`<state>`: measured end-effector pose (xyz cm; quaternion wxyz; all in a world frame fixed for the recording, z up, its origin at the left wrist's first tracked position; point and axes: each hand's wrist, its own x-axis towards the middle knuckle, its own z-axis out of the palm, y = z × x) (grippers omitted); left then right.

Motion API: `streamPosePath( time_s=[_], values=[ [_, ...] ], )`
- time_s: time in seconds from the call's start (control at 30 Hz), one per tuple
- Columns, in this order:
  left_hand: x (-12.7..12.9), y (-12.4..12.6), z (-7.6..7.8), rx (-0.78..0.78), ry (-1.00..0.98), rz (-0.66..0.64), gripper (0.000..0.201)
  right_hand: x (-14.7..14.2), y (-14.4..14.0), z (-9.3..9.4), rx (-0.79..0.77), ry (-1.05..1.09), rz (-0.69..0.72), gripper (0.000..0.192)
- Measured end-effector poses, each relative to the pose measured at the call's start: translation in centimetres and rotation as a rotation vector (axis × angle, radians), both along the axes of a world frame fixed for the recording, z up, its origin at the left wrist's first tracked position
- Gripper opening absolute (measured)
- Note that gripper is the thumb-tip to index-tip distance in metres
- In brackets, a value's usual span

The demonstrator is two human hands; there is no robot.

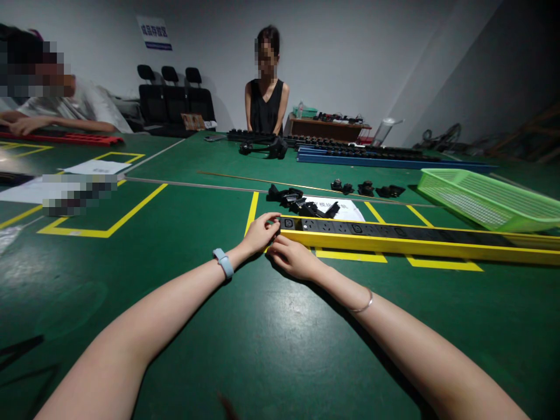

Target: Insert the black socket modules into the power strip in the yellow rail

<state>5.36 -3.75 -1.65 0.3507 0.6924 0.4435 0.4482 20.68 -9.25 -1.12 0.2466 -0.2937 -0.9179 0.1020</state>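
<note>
A long yellow power strip [376, 240] with black socket modules [335, 227] along its channel lies across the table, running off to the right. At its left end my left hand [261, 231] is closed, thumb and fingers pinching a small dark end piece that is mostly hidden. My right hand [294, 257] is just in front of that end, its fingers curled and closed against the same corner of the strip. Behind the strip, several loose black modules [301, 202] lie on and beside a white printed sheet [350, 209].
A green basket [490, 201] stands at the right behind the strip. A thin brass-coloured rod [245, 177] and more black parts [366, 188] lie further back. Blue strips [371, 156] lie at the far side, where a person [266, 105] stands. Another person [83, 108] works at the left over a red strip [65, 137].
</note>
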Motion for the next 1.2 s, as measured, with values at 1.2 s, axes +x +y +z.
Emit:
streamPosePath(
  time_s=[1.2],
  values=[
    [0.08,0.40,-0.62,0.001,-0.014,0.005,0.039,-0.06,-0.01,0.03,-0.003,0.025,0.010,0.015]
  ],
)
